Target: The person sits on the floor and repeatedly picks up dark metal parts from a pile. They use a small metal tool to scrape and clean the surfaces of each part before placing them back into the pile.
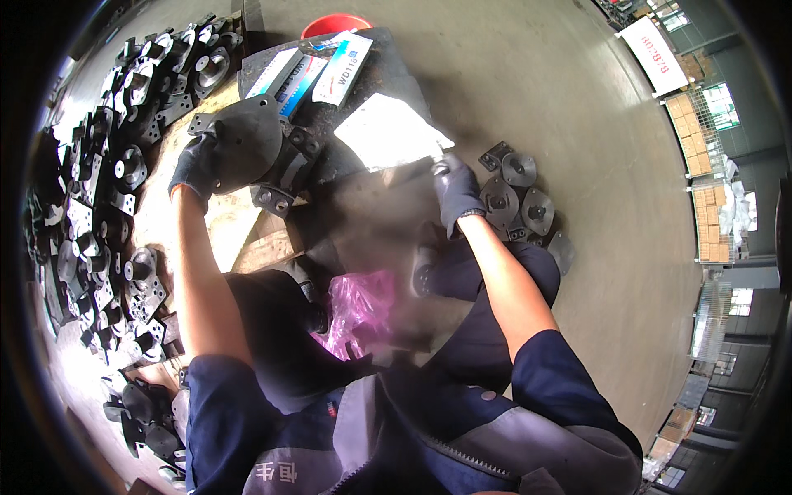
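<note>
My left hand (195, 165), in a dark glove, is closed on the left edge of a dark rounded metal plate (243, 144). The plate is tilted above other blocky metal brackets (294, 161) with holes. In a dark glove too, my right hand (458, 190) is out to the right with its fingers curled together. A small pale thing shows at its fingertips, too blurred to name. Just left of these fingertips lies a glaring white, sheet-like patch (388, 132) on the dark worktable (386, 66); paper or sunlight, I cannot tell which.
White-and-blue boxes (342, 70) lie on the worktable, with a red bucket (334, 23) behind. Many metal flanged parts (132, 169) cover the left side. More round flanges (520, 169) are on the floor at right. Pink plastic film (359, 309) lies between my legs.
</note>
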`<move>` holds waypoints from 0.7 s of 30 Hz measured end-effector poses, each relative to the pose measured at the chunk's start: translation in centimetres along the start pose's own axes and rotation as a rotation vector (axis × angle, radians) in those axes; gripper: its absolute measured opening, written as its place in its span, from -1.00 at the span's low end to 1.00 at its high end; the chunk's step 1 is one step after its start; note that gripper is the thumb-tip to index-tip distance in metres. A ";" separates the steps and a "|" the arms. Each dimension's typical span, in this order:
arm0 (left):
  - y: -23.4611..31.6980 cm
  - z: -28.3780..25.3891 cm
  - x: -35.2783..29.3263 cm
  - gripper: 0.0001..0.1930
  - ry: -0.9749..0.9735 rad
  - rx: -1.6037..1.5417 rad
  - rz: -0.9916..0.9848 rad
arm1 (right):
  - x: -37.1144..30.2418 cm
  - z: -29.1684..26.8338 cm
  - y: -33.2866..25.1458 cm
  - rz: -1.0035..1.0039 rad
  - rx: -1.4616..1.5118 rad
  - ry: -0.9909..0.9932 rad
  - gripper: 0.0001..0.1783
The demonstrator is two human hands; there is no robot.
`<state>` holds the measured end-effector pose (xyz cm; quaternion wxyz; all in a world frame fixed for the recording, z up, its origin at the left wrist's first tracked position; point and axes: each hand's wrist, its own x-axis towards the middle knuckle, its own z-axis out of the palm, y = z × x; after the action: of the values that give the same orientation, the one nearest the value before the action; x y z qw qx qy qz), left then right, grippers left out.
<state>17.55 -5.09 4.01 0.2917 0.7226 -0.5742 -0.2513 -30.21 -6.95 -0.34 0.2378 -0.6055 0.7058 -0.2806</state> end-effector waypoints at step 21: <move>4.2 1.2 -1.1 -0.61 0.129 -0.626 -0.473 | 2.0 0.1 -0.2 0.093 0.056 -0.108 -0.78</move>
<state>13.61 -4.88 6.20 0.4675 0.7251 -0.2682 -0.4286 -30.27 -8.99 -0.27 0.3052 -0.5796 0.7110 -0.2558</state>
